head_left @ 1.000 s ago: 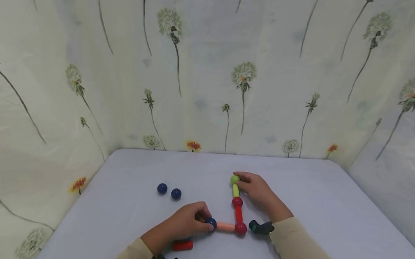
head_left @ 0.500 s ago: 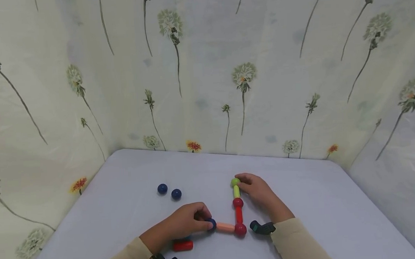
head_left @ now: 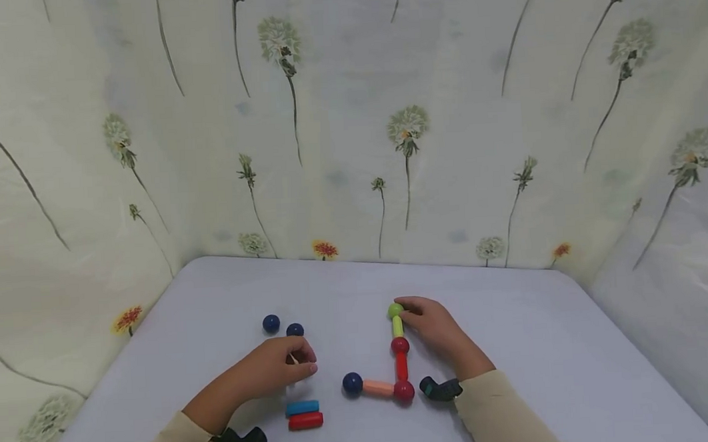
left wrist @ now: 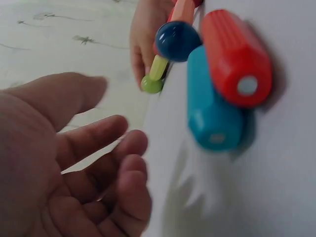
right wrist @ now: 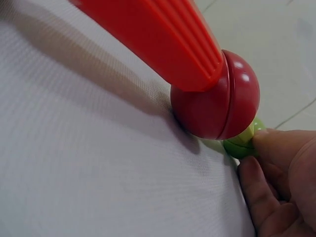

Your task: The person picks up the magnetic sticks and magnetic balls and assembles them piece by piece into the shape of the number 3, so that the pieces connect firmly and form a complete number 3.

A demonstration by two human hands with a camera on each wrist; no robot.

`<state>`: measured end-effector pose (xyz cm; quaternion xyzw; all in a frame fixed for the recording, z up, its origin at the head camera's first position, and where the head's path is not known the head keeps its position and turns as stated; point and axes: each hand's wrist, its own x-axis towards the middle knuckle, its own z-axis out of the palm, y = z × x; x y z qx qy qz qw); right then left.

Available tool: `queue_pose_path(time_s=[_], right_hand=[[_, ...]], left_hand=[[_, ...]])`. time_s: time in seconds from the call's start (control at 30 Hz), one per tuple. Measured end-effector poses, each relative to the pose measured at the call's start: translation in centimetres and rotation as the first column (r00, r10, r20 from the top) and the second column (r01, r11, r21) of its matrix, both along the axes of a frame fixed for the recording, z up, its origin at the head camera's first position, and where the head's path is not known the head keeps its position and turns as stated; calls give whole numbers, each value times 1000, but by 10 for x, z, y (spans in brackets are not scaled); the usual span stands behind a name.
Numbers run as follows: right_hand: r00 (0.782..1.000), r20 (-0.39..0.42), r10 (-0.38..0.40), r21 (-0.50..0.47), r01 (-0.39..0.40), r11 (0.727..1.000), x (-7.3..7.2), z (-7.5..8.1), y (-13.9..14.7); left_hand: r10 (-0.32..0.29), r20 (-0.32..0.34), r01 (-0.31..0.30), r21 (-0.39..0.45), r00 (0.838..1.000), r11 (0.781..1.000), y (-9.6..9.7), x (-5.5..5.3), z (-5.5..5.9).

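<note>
Left hand (head_left: 276,367), fingers released, could brush its one-o'clock blue ball (head_left: 295,329) rolling; right hand's (head_left: 434,323) fingers pinch the green ball (head_left: 395,310).

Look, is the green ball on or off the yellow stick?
On: the green ball touches the yellow stick, no gap showing. The right hand pinches the ball.

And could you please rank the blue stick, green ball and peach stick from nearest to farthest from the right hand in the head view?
From the right hand:
1. Green ball: between its thumb and finger.
2. Peach stick: to its lower left.
3. Blue stick: farther left, beside the loose red stick.
</note>
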<state>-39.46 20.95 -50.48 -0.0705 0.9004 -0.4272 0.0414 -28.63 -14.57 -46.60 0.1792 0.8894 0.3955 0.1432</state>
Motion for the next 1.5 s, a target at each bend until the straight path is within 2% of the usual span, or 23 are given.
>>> queue_pose_path(time_s=[0.13,0.23,0.37,0.5,0.73,1.0,1.23,1.5], right_hand=[[1000,5,-12,-3,12,1000,-3,2,-3],[1000,0,-13,6,13,1000,-4,0,-3],[1000,-4,-19,15,19,1000,-2,-1,-3],[1000,-17,-17,25,18,1000,2,1,-3],[999,-32,-27,21,27,999,4,0,-2],[999,-42,-31,20,32,999,4,-3,-3],[999,-41,-29,29,31,999,5,-6,-2],[999,-36,-38,34,39,999,6,-6,-1]], left_hand=[[-26,49,27,-15,998,1000,-19,9,2],[-43,84,45,-15,995,999,-28,18,-1],[-62,84,65,-34,995,997,-32,25,-4],[-62,90,68,-66,994,996,-27,26,-5],[-60,117,65,-43,991,997,-21,27,-10],[-95,65,99,-59,993,993,-21,29,-11],[-57,66,63,-92,996,994,-18,30,-12],[-53,53,58,-90,997,994,-15,30,-9]])
